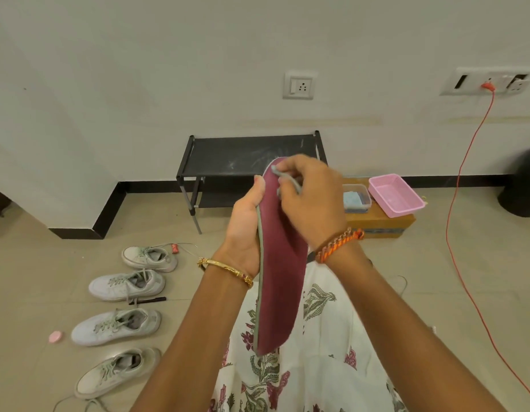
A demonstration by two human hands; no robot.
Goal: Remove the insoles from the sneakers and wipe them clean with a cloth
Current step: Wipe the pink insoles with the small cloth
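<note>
Beige tiled floor by a white wall. Four white sneakers lie left. Left hand grips one maroon insole upright at centre; right hand pinches a grey cloth against its far tip.

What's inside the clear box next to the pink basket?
The clear box on the wooden stand holds something light blue, likely folded cloths, with darker pieces alongside. The right hand covers the box's left side, so the rest of its contents cannot be seen.

one head-worn view looks forward and down, close above the insole, the wall socket far beyond it.
</note>
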